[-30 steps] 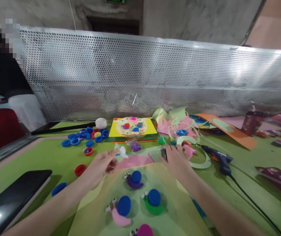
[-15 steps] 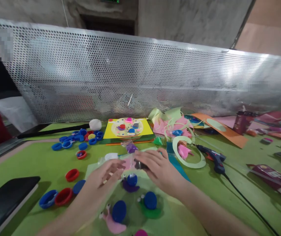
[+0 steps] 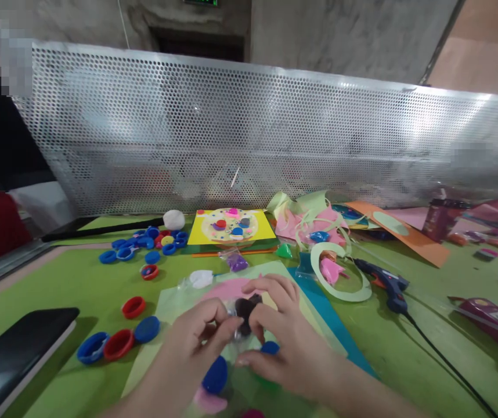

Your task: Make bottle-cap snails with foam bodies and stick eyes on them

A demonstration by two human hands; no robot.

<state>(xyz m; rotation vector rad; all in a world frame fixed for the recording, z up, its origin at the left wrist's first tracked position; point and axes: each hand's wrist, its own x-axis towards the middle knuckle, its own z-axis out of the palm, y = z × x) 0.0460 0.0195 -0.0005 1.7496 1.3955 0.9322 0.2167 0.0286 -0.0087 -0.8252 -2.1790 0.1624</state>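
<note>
My left hand [image 3: 199,334] is closed, its thumb and forefinger pinching the edge of a small clear bag with black modelling clay [image 3: 244,313] in it. On the other side of the bag, my right hand [image 3: 286,322] has its fingers curved and spread. Its forefinger is at the bag's edge, and the thumb is well apart. Beneath the hands are pale green sheets of paper [image 3: 151,348]. Clay snails partly show there: one with a blue shell [image 3: 215,374] and pink body, and one with a blue shell and green body, mostly covered by my right hand.
Bottle caps [image 3: 118,343] and a black phone [image 3: 26,348] lie to the left. Behind are a bag of purple clay [image 3: 237,262] and a yellow card [image 3: 197,232] with a decorated disc. At right are a paper ring [image 3: 364,290], a corded glue gun [image 3: 390,284] and paper scraps.
Both hands have drawn nearer to me with the bag of black clay. They now cover parts of the snails, and a pink patch on the paper has come into sight behind them.
</note>
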